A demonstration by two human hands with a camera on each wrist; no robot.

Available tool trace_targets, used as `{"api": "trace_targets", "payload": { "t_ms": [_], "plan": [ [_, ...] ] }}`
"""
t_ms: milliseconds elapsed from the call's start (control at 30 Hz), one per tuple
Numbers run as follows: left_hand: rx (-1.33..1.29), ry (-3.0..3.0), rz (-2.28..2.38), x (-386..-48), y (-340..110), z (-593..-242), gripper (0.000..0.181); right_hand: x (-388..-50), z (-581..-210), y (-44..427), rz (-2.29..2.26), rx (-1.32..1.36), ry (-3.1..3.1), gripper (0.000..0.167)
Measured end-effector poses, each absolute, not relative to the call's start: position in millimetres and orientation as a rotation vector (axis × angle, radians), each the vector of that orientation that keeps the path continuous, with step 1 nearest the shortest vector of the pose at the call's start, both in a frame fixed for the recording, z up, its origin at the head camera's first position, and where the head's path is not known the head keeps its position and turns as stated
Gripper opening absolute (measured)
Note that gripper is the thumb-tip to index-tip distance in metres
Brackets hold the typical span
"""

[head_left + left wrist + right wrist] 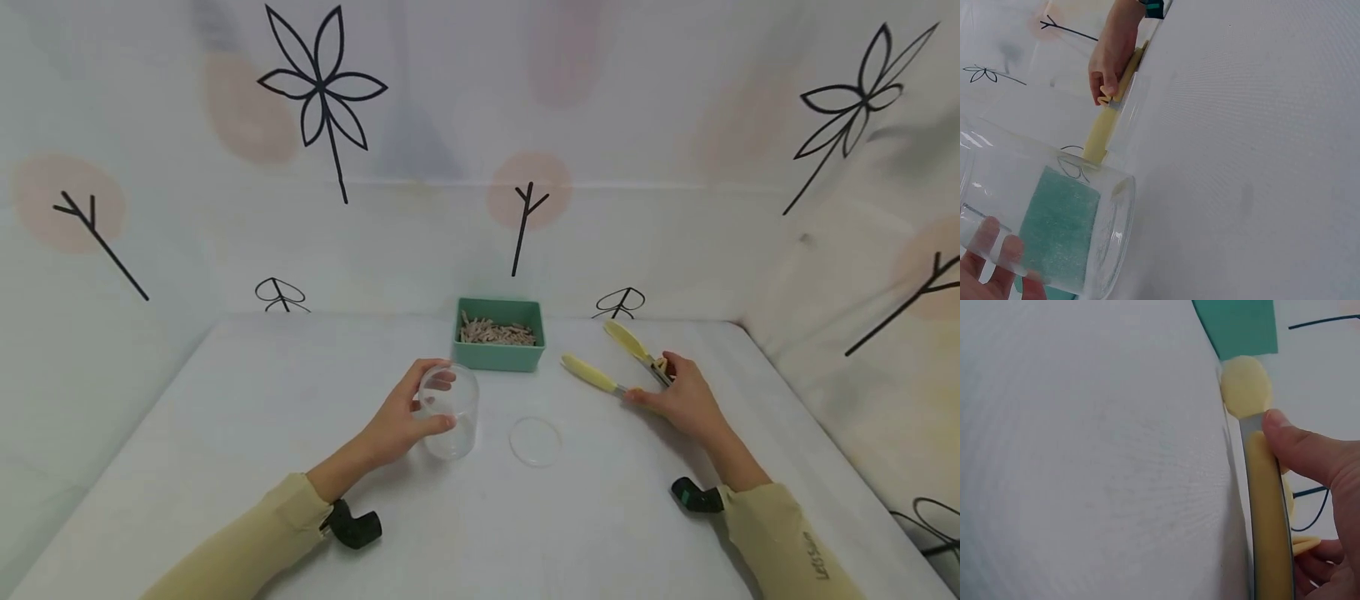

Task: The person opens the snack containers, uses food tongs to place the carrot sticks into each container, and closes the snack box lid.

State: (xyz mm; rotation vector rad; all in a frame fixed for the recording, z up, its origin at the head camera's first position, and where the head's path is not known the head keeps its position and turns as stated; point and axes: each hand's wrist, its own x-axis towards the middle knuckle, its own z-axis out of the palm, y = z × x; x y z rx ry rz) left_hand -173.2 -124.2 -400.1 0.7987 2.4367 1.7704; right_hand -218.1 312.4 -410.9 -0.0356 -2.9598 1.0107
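Note:
My left hand [392, 427] grips a clear plastic jar [463, 429] upright, fingers round its far side and thumb on the near side. My right hand [692, 404] holds a pair of yellow and metal tongs [590, 373], whose two arms are spread apart and point toward the back of the table. In the right wrist view the thumb presses on one metal arm of the tongs [1267, 512]. The left wrist view looks through the jar [1104, 206] at a green box. Between the hands lies a clear round lid [536, 442].
A green box [498, 358] filled with small wooden clothespin-like pieces stands at the back middle of the white table [480, 533]. Behind it hangs a pale cloth backdrop [450, 125] with black plant drawings.

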Motion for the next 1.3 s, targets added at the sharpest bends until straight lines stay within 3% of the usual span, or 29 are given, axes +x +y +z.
{"api": "trace_targets", "payload": {
  "t_ms": [200, 533, 933, 1300],
  "plan": [
    [0.791, 2.429, 1.779, -173, -124, -400, 0.065, -218, -409, 306, 0.954, -0.087, -2.991, 0.111],
    [0.767, 2.444, 1.759, -172, -126, -401, 0.066, -222, -409, 304, 0.879, -0.124, -3.073, 0.120],
    [0.790, 2.426, 1.764, -174, -126, -402, 0.065, -217, -413, 308, 0.827, -0.088, -3.001, 0.113],
    [0.830, 2.410, 1.783, -175, -126, -403, 0.064, -213, -392, 301, 0.919, -0.021, -2.928, 0.112]
  ]
}}
